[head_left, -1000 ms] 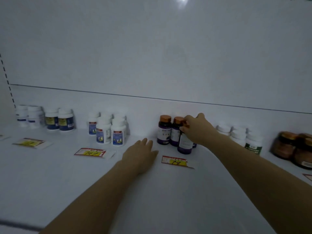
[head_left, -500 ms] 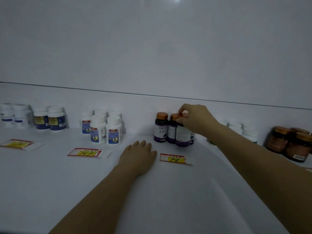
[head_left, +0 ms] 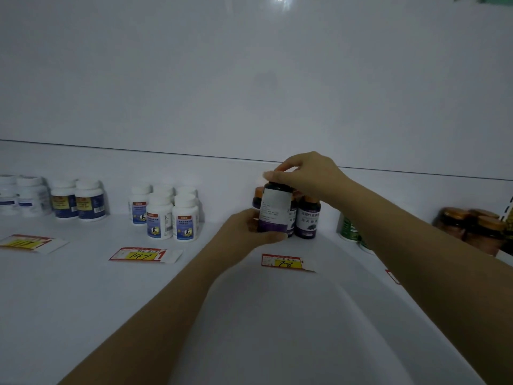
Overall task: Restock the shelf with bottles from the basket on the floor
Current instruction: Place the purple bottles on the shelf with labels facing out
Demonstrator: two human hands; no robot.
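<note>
Right hand (head_left: 302,176) pinches the cap of a dark purple, white-labelled plastic bottle (head_left: 274,207). Left hand (head_left: 251,227) curls round its lower part. The bottle is upright, just behind the red-and-yellow paper price tag marked 78 (head_left: 286,262); base contact with the white shelf (head_left: 111,301) cannot be told. Matching purple bottles (head_left: 308,218) stand behind the tag. Contents not visible.

Left hand (head_left: 244,230): bare; detail lost in the dim light.
Left forearm (head_left: 155,309): bare from the wrist behind the hand to the bottom frame edge; slim, smooth.
Right hand (head_left: 305,176): bare; knuckle ridges visible.
Right forearm (head_left: 416,245): bare from the wrist behind the hand to the right frame edge; looks broader away from the hand.
Nails: too dim to tell.
</note>
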